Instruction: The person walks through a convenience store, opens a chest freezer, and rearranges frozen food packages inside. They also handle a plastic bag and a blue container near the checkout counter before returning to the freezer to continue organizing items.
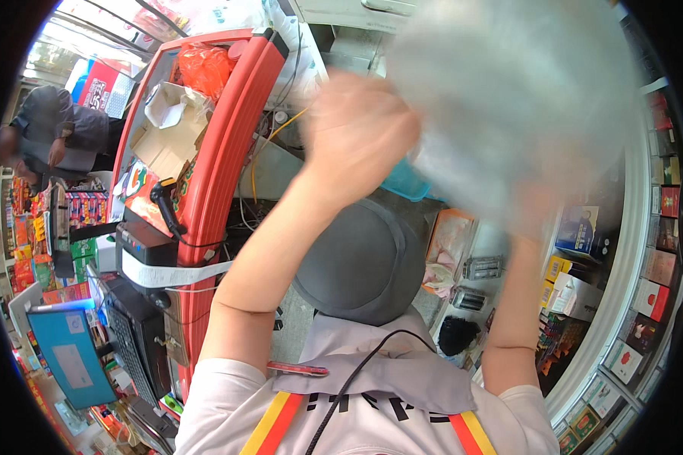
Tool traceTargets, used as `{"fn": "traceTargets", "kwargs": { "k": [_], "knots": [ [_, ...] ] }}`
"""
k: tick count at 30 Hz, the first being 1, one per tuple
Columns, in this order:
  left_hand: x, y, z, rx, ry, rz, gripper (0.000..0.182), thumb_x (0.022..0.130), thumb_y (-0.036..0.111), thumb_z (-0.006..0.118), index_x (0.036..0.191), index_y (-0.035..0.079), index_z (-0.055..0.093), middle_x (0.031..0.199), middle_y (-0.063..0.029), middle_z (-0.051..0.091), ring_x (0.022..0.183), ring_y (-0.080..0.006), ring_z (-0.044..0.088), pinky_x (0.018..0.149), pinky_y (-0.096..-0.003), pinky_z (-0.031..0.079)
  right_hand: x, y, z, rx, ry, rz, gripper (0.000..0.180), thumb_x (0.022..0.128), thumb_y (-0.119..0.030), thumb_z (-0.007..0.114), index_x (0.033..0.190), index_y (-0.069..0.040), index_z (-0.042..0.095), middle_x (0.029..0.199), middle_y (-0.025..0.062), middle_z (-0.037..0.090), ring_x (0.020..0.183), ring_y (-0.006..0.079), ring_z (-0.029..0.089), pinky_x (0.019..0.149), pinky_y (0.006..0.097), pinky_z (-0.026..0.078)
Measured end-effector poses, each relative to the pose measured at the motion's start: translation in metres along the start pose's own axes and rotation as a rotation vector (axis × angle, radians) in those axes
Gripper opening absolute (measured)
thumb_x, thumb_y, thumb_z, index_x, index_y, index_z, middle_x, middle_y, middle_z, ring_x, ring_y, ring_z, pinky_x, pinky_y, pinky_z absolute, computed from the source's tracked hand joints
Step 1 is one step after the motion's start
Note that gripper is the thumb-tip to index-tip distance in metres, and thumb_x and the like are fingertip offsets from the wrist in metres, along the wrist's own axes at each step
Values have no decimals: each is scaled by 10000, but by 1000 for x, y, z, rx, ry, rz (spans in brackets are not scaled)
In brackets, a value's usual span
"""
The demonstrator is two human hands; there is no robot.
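Note:
A large translucent plastic bag (512, 85), blurred by motion, fills the upper right of the head view. My left hand (358, 128) is curled at the bag's left edge; blur hides whether its fingers grip the film. My right hand (552, 176) is behind or within the bag's lower right part, seen only faintly, so its fingers cannot be made out. Below my hands stands a round grey stool (358, 256). A light blue plastic container (407, 181) shows between my left hand and the bag.
Left of me runs a red-edged counter (233, 136) with a barcode scanner (168, 207), receipt printer (142, 244), keyboard (128, 335) and monitor (71, 355). A person (65, 128) is beyond it. Shelves of small boxes (626, 361) line the right side. Cables hang beside the counter.

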State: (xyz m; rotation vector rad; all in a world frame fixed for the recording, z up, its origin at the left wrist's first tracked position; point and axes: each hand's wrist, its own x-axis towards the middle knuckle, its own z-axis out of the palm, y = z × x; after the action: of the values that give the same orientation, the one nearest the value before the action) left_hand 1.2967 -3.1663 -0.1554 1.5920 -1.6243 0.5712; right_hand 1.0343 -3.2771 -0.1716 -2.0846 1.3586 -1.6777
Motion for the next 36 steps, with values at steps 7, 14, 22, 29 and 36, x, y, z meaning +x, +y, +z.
{"fn": "traceTargets", "kwargs": {
  "k": [7,14,22,29,36],
  "knots": [
    [-202,-92,85,-712,-989,-963,242,872,241,633,833,2,628,647,-52,561,626,-125,505,584,-298,425,-213,145,78,-257,-883,562,186,829,-129,631,946,14,613,771,119,629,563,184,596,543,342,500],
    [-235,-158,147,-1088,-753,-1548,294,934,303,550,836,37,630,579,37,467,496,-62,353,483,-226,284,-196,162,163,182,-898,1344,176,850,-89,620,972,27,570,846,127,632,748,195,623,638,313,505],
    [-239,-209,219,-882,-643,-1708,236,893,315,586,845,98,666,703,62,510,627,-59,359,541,-240,278,-185,197,271,770,-408,1695,24,896,-32,533,893,-8,536,775,61,565,609,145,527,493,244,425],
    [-245,-220,260,-1025,-554,-1631,280,879,312,603,899,48,692,629,40,443,538,-70,347,482,-238,272,-138,193,298,740,-462,1555,98,909,-38,460,847,2,523,713,61,543,522,116,468,413,246,362],
    [-248,-206,296,-946,-694,-1589,258,863,320,615,908,87,715,642,23,480,540,-88,376,496,-240,319,-139,190,304,686,-297,1518,102,917,-86,474,977,-52,549,800,64,600,559,102,510,430,223,404]
  ]
}}
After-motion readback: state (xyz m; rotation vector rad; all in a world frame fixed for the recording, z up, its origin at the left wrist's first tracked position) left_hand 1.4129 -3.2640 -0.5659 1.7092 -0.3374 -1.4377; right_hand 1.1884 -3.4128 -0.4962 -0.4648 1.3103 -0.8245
